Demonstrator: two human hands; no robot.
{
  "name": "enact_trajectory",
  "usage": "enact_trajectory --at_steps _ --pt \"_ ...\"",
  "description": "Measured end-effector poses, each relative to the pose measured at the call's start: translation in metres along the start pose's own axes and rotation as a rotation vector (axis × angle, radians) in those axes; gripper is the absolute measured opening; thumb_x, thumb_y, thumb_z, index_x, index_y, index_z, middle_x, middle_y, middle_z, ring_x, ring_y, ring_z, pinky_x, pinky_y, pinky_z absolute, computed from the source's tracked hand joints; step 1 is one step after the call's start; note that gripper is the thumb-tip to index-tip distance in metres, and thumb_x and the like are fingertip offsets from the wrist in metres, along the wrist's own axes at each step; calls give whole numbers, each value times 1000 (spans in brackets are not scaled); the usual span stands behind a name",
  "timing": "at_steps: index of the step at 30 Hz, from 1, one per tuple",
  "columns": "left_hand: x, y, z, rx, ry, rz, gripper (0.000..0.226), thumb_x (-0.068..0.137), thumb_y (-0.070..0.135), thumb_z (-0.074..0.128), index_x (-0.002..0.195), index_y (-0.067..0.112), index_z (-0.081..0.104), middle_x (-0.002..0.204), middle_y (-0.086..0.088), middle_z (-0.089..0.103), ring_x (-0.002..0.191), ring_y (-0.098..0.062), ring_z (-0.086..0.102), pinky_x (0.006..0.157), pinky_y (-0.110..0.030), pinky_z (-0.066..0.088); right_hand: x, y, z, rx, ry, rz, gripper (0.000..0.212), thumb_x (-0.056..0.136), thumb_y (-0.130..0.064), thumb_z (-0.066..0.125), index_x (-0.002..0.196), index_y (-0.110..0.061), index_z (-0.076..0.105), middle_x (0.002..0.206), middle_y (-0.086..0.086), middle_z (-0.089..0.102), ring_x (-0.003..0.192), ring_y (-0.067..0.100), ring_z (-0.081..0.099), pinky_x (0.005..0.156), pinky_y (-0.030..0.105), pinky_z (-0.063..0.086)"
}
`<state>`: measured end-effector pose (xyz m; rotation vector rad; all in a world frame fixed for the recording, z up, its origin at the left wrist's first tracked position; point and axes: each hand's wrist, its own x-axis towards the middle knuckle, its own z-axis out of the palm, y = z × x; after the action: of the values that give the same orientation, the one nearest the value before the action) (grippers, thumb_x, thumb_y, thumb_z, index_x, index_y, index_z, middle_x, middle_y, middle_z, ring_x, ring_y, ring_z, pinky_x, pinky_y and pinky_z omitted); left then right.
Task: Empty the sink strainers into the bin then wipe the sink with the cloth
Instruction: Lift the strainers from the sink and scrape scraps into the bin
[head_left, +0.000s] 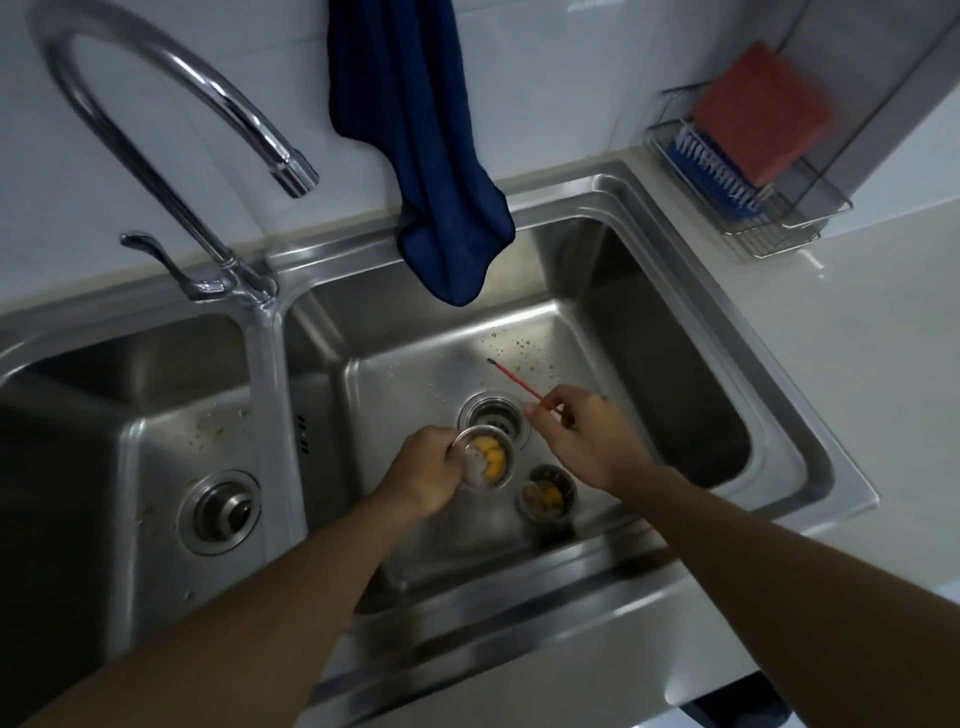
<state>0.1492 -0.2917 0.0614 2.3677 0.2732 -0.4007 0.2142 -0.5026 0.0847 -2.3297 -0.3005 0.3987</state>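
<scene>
- left grip (423, 470) holds strainer (488, 460) with scraps.
- right grip (576, 439) pinches red stick (519, 382), tip at 10 o'clock.
- second strainer (546, 493) at 5 o'clock of drain (493, 415).

The head camera is looking steeply down from above the front edge of the double sink (545, 649), facing the tiled wall (571, 78) behind its back edge. It is sitting close: both forearms are filling the lower part of the frame, and the left hand (423, 470) and right hand (582, 441) are showing near the middle, over the right basin. The wide lens is bending the sink's rims and taking in the faucet (291, 169) on the back edge and the counter (857, 364) beyond the right edge.
</scene>
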Motion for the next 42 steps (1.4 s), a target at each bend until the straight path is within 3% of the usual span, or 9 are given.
enact_trajectory --at_steps 2,5,8,11,21,27,33,38,42 --pt "2 20 -10 -40 46 48 25 99 13 53 77 19 62 75 3 60 68 -8 55 55 -7 37 -7 -9 -9 23 9 -9 42 88 -67 55 83 -27 66 57 -7 61 52 3 57 52 19 42" --pt "3 51 -21 -82 77 107 27 103 15 47 80 21 59 75 7 57 69 -4 53 56 -3 39 -21 -18 -23 57 23 -5 33 89 -52 67 81 -21 72 64 -6 66 62 5 63 59 24 51" --pt "2 81 -27 -140 23 153 26 105 19 43 102 12 68 93 -1 67 87 -12 63 72 -15 50 -39 -21 -40 120 119 74 21 93 -34 68 81 -17 72 73 -1 70 71 14 67 68 31 56" --pt "-2 110 -28 -196 -23 207 25 105 24 44 115 17 65 103 -1 69 95 -12 65 81 -28 56 -60 -21 -57 184 243 154 16 94 -30 67 80 -23 69 73 -6 69 68 4 65 59 13 47" --pt "-37 209 15 -218 -251 399 13 102 40 45 95 33 54 97 7 64 91 -10 65 76 -31 60 -167 1 -116 203 704 309 22 97 -30 64 79 -20 70 70 -9 68 66 2 63 56 8 42" --pt "-80 269 92 -220 -377 439 9 102 29 51 96 23 55 91 4 67 68 -2 69 73 -39 63 -250 45 -140 266 880 483 21 98 -35 60 82 -24 70 72 -12 69 73 1 64 60 9 46" --pt "-109 296 172 -152 -520 502 15 103 25 47 101 26 62 91 0 72 74 -11 71 72 -31 61 -315 103 -142 315 918 627 20 97 -34 61 86 -22 73 75 -10 71 73 6 67 69 26 56" --pt "-119 303 249 -64 -587 421 23 104 27 46 106 21 68 97 3 70 94 -15 68 83 -38 61 -354 172 -132 409 856 727 20 95 -32 64 83 -21 76 73 -7 71 74 9 66 68 28 55" --pt "-113 296 302 51 -553 420 21 103 29 46 95 28 65 88 13 66 87 -8 64 66 -16 47 -366 218 -113 451 793 765 19 95 -26 64 80 -20 76 67 -6 68 64 7 61 56 18 45"
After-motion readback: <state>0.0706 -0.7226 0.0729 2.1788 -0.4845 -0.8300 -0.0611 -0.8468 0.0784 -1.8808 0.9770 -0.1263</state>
